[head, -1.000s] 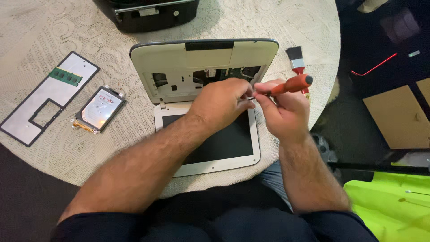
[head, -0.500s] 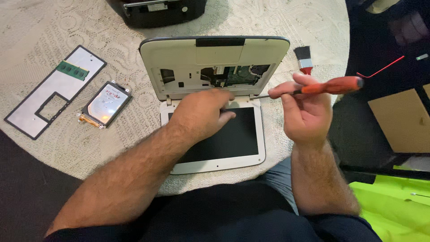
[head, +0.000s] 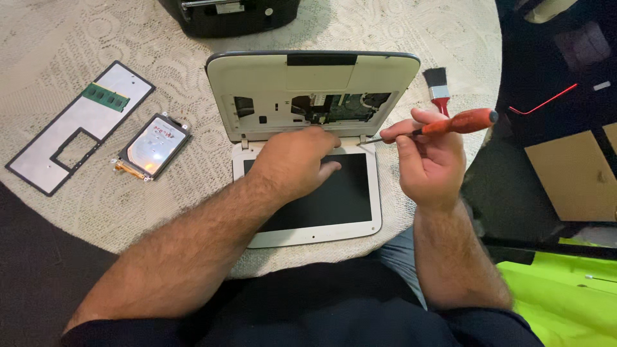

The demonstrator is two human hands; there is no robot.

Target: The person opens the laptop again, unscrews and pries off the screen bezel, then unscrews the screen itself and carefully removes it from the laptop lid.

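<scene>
A small white laptop [head: 308,83] lies opened on the round table, its base cover partly removed so the green circuit board [head: 340,106] shows. Its dark screen [head: 334,193] faces up nearest me. My left hand [head: 295,157] rests palm down at the hinge, fingers on the edge of the base. My right hand [head: 427,157] hovers to the right of the laptop and grips a red-handled screwdriver [head: 459,122], its thin shaft pointing left toward the right hinge.
On the left lie a grey cover panel [head: 71,132] with a green memory stick [head: 106,96] on it, and a hard drive [head: 154,144]. A small brush [head: 438,90] lies right of the laptop. A black device [head: 231,13] sits at the far edge. Lace tablecloth [head: 160,51].
My right hand has drawn the screwdriver away from the hinge area to the right. My left hand has dropped from the base opening down to the hinge and screen.
</scene>
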